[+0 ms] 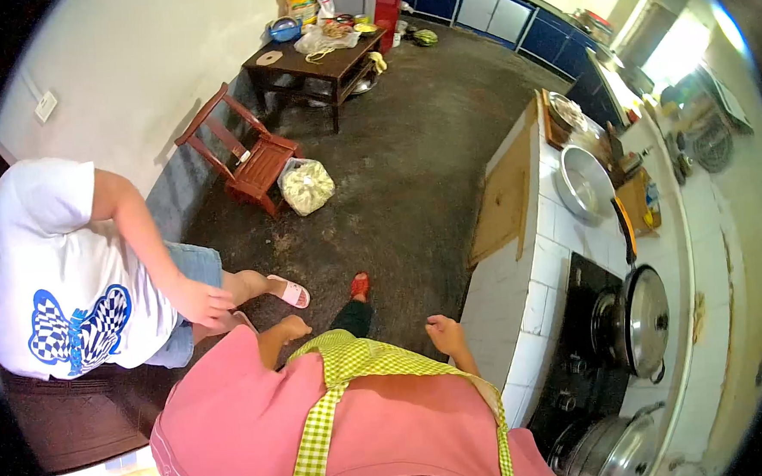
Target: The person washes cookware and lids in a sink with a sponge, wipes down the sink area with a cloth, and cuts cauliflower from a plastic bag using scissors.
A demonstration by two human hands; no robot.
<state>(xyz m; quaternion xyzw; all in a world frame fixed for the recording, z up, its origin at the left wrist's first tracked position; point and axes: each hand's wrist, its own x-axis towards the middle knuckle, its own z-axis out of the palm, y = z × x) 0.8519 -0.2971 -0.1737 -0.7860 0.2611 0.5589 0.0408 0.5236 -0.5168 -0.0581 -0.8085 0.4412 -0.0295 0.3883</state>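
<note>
My left hand [292, 329] hangs beside the green checked apron [360, 356], its fingers curled; whether anything is in them is too small to tell. On the other side of the apron is my right hand [444, 333], bent at the fingers, near the white tiled counter [498, 301] and apart from it. Nothing can be made out in that hand. One red shoe [360, 286] shows on the dark floor in front of me. Another person's hand [203, 302] rests by their denim shorts, to the left of my left hand.
A lidded pan [646, 321] sits on the black stove [575, 357], with a metal pot [612, 454] nearer me. Farther along the counter is a steel wok [583, 184]. A wooden chair [259, 165], a filled bag [307, 187] and a laden table [320, 67] stand ahead.
</note>
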